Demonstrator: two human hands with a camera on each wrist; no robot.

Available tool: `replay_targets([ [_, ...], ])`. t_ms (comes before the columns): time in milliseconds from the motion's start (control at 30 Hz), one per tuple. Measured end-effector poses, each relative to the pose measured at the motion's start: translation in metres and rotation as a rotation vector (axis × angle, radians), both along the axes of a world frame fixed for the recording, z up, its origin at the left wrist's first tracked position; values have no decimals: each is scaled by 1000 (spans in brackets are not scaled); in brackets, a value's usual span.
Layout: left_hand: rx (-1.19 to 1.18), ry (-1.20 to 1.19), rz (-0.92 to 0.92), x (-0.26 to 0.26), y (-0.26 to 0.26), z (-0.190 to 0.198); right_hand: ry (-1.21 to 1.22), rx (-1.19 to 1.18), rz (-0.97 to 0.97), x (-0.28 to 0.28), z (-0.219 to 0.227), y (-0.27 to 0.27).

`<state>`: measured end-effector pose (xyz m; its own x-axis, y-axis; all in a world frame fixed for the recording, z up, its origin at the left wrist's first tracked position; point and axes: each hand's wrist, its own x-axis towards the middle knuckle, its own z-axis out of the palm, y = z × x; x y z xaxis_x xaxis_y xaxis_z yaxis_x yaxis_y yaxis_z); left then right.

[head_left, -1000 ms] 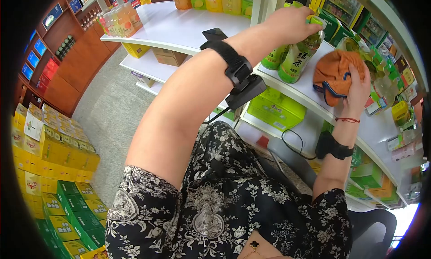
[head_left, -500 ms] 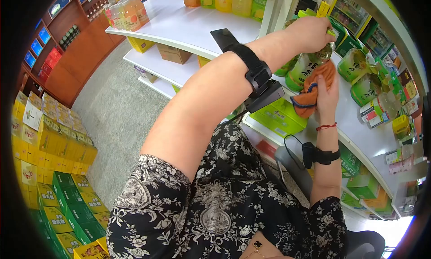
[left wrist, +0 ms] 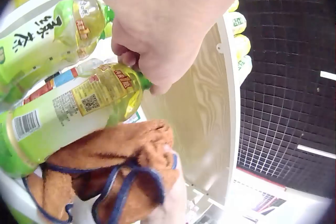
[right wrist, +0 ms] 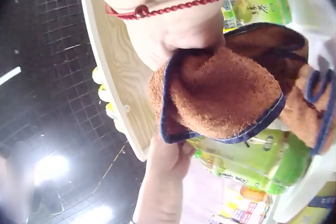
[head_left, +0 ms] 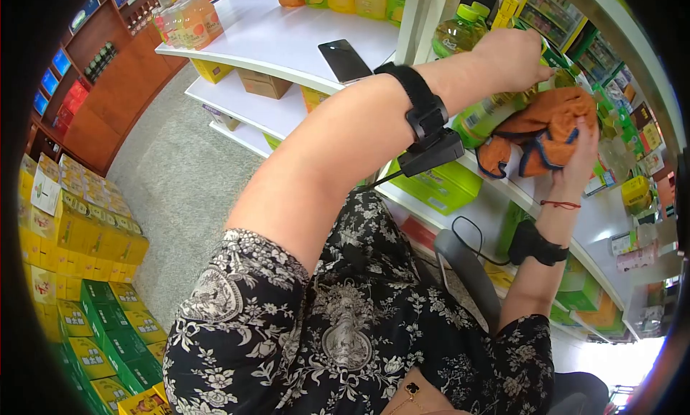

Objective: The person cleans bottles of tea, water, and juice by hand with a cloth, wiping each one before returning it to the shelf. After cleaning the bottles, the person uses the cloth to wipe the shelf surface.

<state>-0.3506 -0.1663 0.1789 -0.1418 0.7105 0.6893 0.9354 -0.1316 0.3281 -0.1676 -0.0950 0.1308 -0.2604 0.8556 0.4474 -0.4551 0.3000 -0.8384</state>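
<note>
My left hand [head_left: 509,59] pinches the cap end of a green tea bottle [head_left: 485,120], which leans over the shelf; in the left wrist view the curled fingers of that hand [left wrist: 152,29] hold the bottle [left wrist: 68,111] by its green cap. A brown cloth [head_left: 550,120] with dark blue edging is in my right hand [head_left: 577,156], against the bottle's side. The cloth [right wrist: 226,98] hides most of the right fingers in the right wrist view. A second tea bottle [left wrist: 52,40] stands beside the held one.
More green tea bottles [head_left: 458,32] stand at the shelf's back. A phone [head_left: 343,60] lies on the left white shelf [head_left: 266,34]. Yellow cartons [head_left: 86,221] are stacked at the lower left; a grey chair arm [head_left: 467,271] is below the shelf.
The bottle has tilted from nearly upright to a lean. My right hand moved the cloth in to the bottle, then back to the right a little.
</note>
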Motion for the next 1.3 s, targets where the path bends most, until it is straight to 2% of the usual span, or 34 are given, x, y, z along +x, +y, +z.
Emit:
replay_targets([
  [133, 82, -84, -40, 26, 19, -3, 92, 101, 95, 3, 19, 6],
  [167, 81, -88, -46, 30, 26, -5, 16, 159, 61, 2, 16, 7],
  [267, 83, -98, -59, 35, 41, -10, -90, 145, 97, 0, -3, 3],
  [367, 89, -167, -74, 32, 50, -13, -58, 156, 106, 5, -29, 19],
  [433, 73, -184, -154, 27, 47, -14, -66, 155, 113, 8, -48, 26],
  [500, 49, -208, -145, 29, 52, -14, -332, 86, 95, 17, -72, 44],
  [600, 4, -230, -146, 34, 62, -14, -439, 42, 206, 23, -98, 60],
  [667, -23, -230, -145, 36, 59, -13, -470, 16, 222, 26, -91, 66],
  [733, -50, -178, -124, 36, 52, -8, -453, 89, 18, 23, -74, 69],
  [767, -30, -144, -112, 32, 55, -10, -381, 103, 12, 18, -56, 62],
  [833, -50, -177, -72, 29, 52, -8, -322, 164, -138, 12, -50, 71],
  [867, -67, -210, -45, 28, 50, -8, -322, 162, -128, 6, -33, 63],
  [933, -44, -191, -33, 27, 54, -11, -38, 76, -46, -5, 9, 39],
  [967, -18, -172, -28, 27, 57, -12, -22, 70, -13, -8, 13, 39],
  [1133, 57, -200, -28, 29, 55, -21, -26, 146, -4, -18, -16, 46],
  [1200, 60, -221, -42, 33, 47, -22, -65, 164, 88, -9, -32, 48],
  [1233, 76, -243, -57, 34, 45, -24, -153, 52, 81, -4, -45, 52],
  [1267, 92, -264, -72, 35, 43, -25, -153, 52, 81, 0, -64, 58],
  [1300, 93, -262, -73, 35, 43, -27, -310, 81, 68, 2, -85, 64],
])
